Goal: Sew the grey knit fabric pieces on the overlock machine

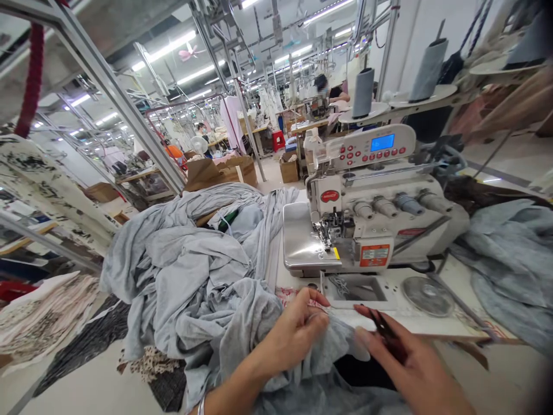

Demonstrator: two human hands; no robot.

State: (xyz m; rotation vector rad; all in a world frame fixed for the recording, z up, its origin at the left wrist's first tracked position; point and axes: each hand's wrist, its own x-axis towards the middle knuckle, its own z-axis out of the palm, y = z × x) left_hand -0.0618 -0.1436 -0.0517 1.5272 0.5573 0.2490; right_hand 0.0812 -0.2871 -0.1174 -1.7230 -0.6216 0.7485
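Grey knit fabric (339, 340) hangs at the front edge of the sewing table, with my left hand (298, 331) closed on its upper edge, thumb and fingers pinched together. My right hand (404, 357) holds a pair of dark thread snips (386, 331) in its palm. Its thumb tip is at the right edge of the same fabric; whether it grips the cloth too, I cannot tell. Just beyond both hands stands a white overlock sewing machine (380, 202) with a shiny metal cloth plate (302, 242) and a lit blue display.
A large heap of grey fabric (194, 259) covers the table's left side. More grey cloth (514, 259) hangs at the right. A round metal dish (427, 295) sits on the tabletop (401, 314). Thread cones (363, 92) stand behind the machine. Further back, a person (339, 93) sits among other machines.
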